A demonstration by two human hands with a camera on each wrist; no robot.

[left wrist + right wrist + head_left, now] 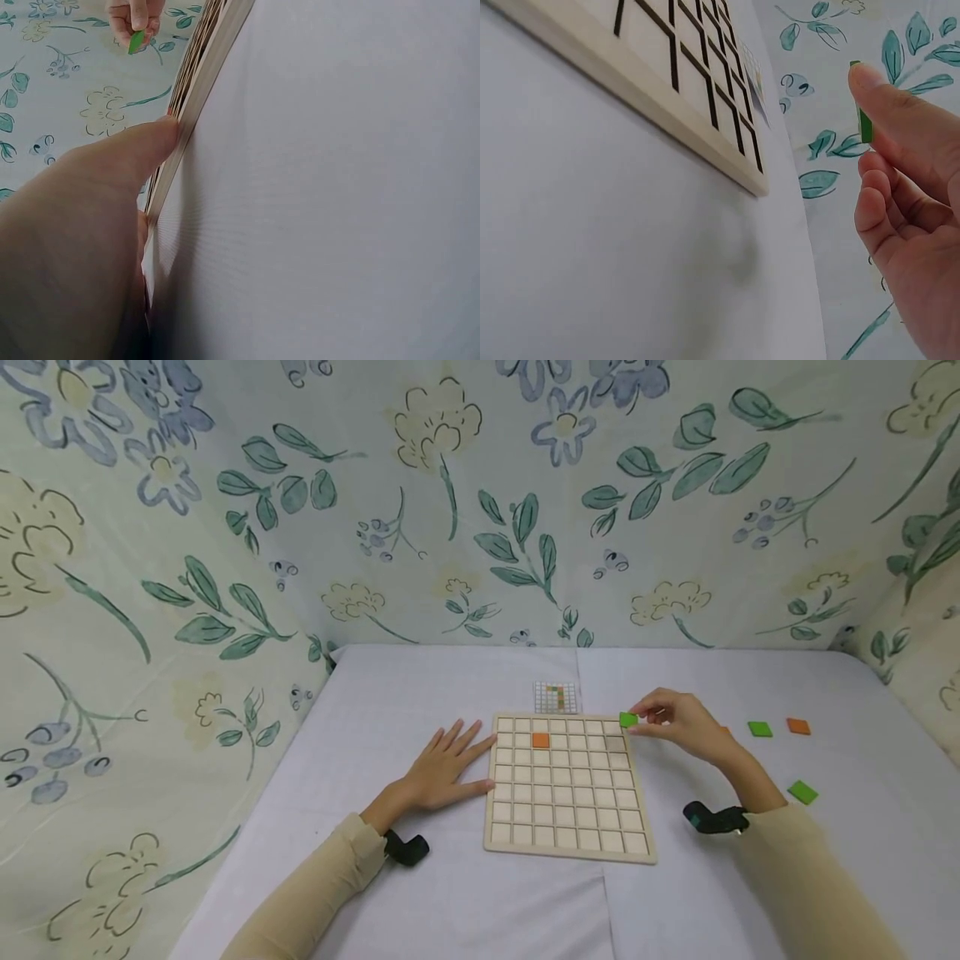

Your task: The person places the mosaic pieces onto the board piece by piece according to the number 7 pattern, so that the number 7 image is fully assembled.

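Observation:
A wooden grid board (pixel 570 850) lies on the white table, with one orange tile (pixel 540 740) set in a cell near its top left. My right hand (pixel 678 718) pinches a green tile (pixel 628 719) just above the board's top right corner; the right wrist view shows that green tile (pixel 865 124) held on edge between fingertips. My left hand (pixel 442 768) lies flat on the table with straight fingers, its thumb (pixel 142 150) touching the board's left edge (pixel 191 97).
Loose tiles lie right of the board: a green tile (pixel 760 728), an orange tile (pixel 798 726) and another green tile (pixel 802 792). A small pattern card (pixel 557 697) sits behind the board. Floral fabric walls enclose the table.

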